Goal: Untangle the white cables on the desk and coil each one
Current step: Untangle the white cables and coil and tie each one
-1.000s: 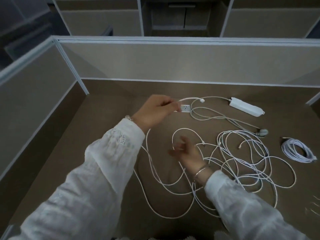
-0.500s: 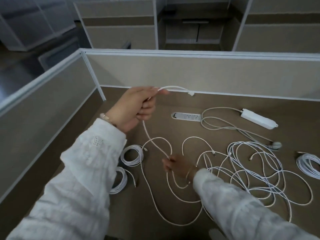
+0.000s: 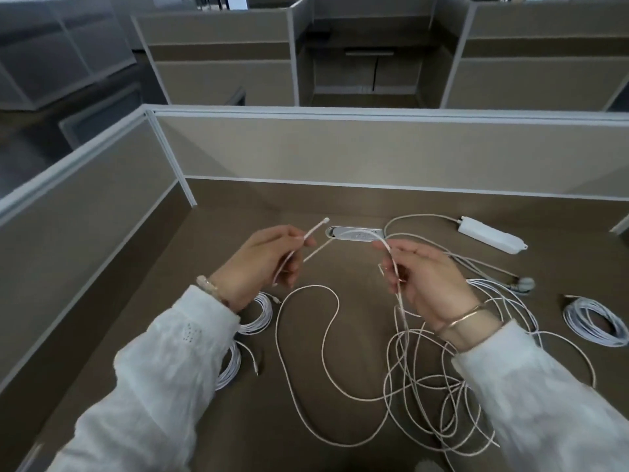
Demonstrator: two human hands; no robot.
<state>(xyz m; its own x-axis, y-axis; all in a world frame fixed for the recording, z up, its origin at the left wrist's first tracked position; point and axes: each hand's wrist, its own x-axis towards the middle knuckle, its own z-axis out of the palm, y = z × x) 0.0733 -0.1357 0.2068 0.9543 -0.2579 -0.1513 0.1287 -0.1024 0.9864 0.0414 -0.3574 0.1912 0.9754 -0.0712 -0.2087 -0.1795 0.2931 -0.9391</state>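
Nearest to us lay the loose tangle of white cable (image 3: 439, 400), heaped in overlapping loops on the brown desk (image 3: 306, 447) below and just right of our right fingers, with one long strand swinging out in a wide S-curve beneath the gap between both hands. Two finished coils (image 3: 253, 313) sat below our left fingers, partly hidden by the white sleeve (image 3: 163, 366) — one just under the wrist, the other nearer us.

Our left hand (image 3: 260, 264) was raised off the desk, thumb and curled fingers pinching the cable close to its end, so that the short tip with its connector (image 3: 326, 220) stuck up and away past the fingertips. Our right hand (image 3: 425, 277) was raised too, its fingers curled round the same run of cable, which dropped from them straight into the tangle. Between the two hands the cable hung slack.

Well to the right of our right fingers lay a third coil (image 3: 594, 321). Just beyond both sets of fingertips sat the socket strip (image 3: 354, 232) set into the desk — and farther right of it the white adapter block (image 3: 490, 234), its lead trailing back to a round plug (image 3: 526, 284). Beyond all that stood the partition wall (image 3: 374, 148).
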